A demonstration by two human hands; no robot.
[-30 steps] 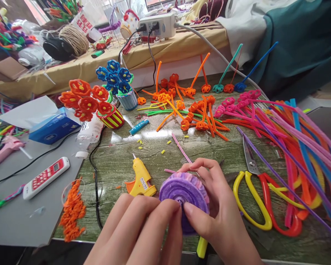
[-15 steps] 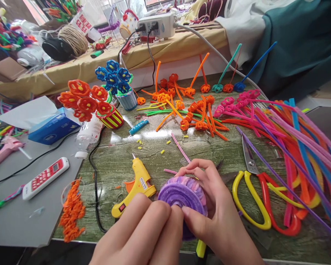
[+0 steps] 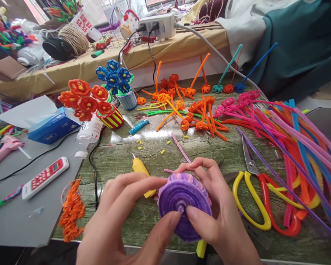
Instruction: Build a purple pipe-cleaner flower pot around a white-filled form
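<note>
A small round pot of pipe cleaners (image 3: 169, 195) is in my hands, its purple coiled base turned up toward me. Its ribbed side shows pink and lilac stripes. My right hand (image 3: 222, 206) grips it from the right, thumb on the base close to the coil's centre and fingers round the far side. My left hand (image 3: 118, 209) touches it from the left, its thumb at the centre of the coil and its index finger at the upper rim. Behind the left hand, a yellow glue gun (image 3: 140, 170) lies partly hidden.
Red-and-yellow-handled scissors (image 3: 252, 165) lie at the right beside loose pipe cleaners (image 3: 306, 136). Orange pipe-cleaner flowers (image 3: 179, 105) spread across the back. Two flower pots (image 3: 111, 117), a bottle (image 3: 86, 134), a tissue box (image 3: 53, 127) and a red-and-white handset (image 3: 45, 178) stand or lie left.
My left hand has opened out from bunched fingers over the coil's centre, and its index finger now reaches the rim. The pot's base has tilted to face me more fully.
</note>
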